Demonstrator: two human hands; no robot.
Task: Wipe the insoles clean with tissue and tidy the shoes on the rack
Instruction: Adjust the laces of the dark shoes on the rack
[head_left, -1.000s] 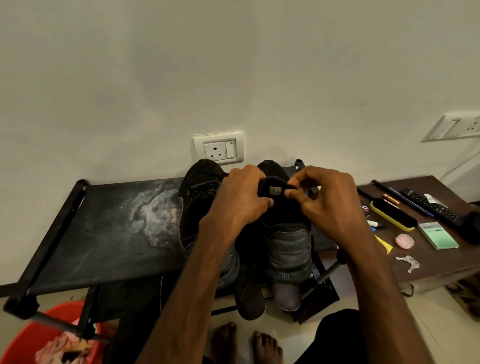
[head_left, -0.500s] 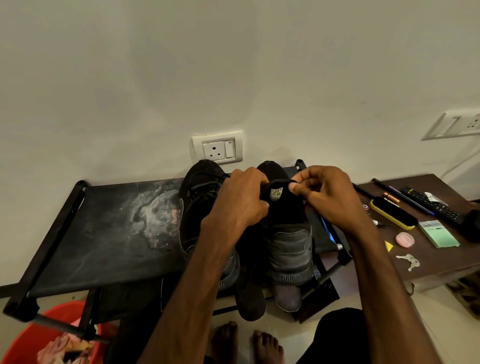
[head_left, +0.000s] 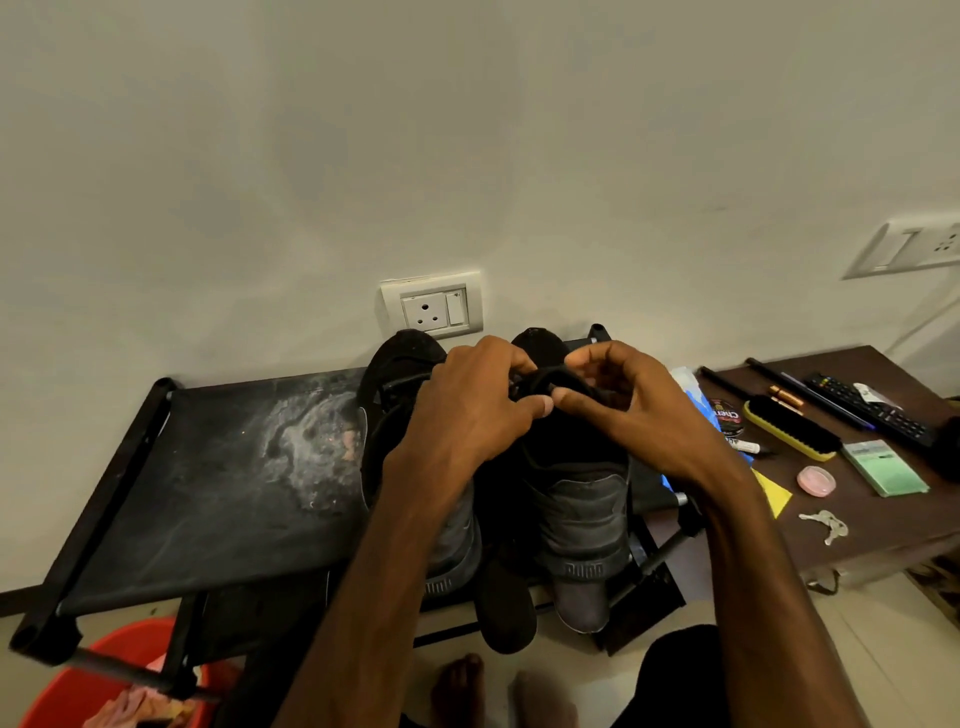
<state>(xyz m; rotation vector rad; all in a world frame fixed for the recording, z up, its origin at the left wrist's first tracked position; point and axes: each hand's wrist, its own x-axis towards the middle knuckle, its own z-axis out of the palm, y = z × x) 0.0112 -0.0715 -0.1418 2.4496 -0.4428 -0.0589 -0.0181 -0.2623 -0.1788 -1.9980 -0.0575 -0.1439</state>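
Observation:
Two black sneakers stand side by side on the right half of a black fabric shoe rack (head_left: 208, 493), heels toward me. My left hand (head_left: 467, 410) and my right hand (head_left: 618, 400) both pinch the black tongue and upper of the right shoe (head_left: 582, 514), thumbs touching over its opening. The left shoe (head_left: 400, 374) is partly hidden behind my left forearm. A dark insole (head_left: 506, 608) hangs down between the two shoes over the rack's front edge. No tissue is visible.
A brown side table (head_left: 883, 525) on the right holds a yellow-backed shoe brush (head_left: 792, 431), polish tin, remote, green packet, pink lid and keys. A red bucket (head_left: 104, 680) with cloth sits at lower left. My bare feet (head_left: 467, 686) stand below the rack. A wall socket (head_left: 431, 306) is behind.
Both hands have closed tighter over the right shoe's tongue, folding it down; the small label seen earlier is now covered by my fingers. The shoes stay in place.

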